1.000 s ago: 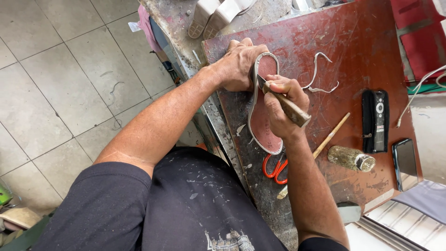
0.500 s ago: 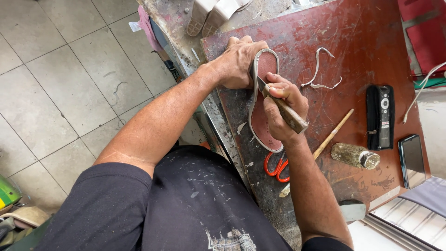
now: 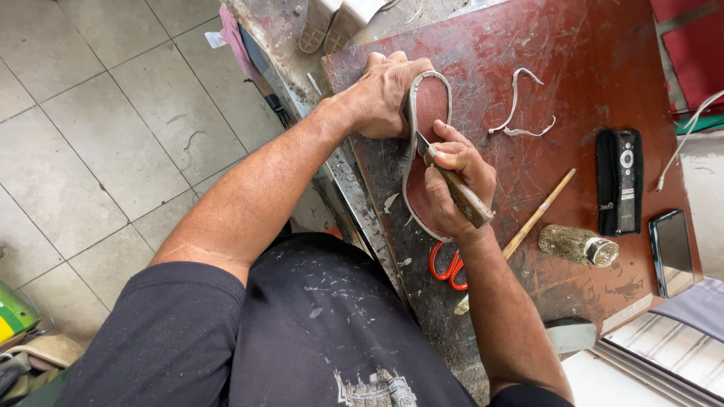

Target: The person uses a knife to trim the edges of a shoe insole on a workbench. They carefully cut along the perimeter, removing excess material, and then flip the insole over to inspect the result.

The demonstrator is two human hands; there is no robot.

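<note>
Head view: a shoe sole (image 3: 427,113), reddish-brown with a pale grey rim, lies lengthwise on the scratched red counter (image 3: 588,45), near its 9 o'clock edge. Its toe end points to 12 o'clock, and the heel end runs down toward 6 o'clock under the right hand (image 3: 456,181). The left hand (image 3: 385,94) presses on the sole's toe end from the 9 o'clock side, fingers curled over its rim. The right hand's fingers are clenched round the wooden handle of a knife (image 3: 452,185), whose short blade meets the sole's rim at about mid-length.

The right hand and wrist cover much of the sole's lower half, so the rim there is hard to follow. A pair of orange-handled scissors (image 3: 446,265) shows only its loops beside the forearm; the blades cannot be seen. At 12 o'clock, two pale shoe soles (image 3: 332,19) are cut off by the frame.

At 1 o'clock from the sole lie thin curled trimmings (image 3: 520,105). At 4 o'clock sit a wooden stick (image 3: 539,215) and a small jar (image 3: 577,245) lying on its side; its contents cannot be made out. Further toward 3 o'clock lie a remote control (image 3: 620,181) and a phone (image 3: 671,249).
</note>
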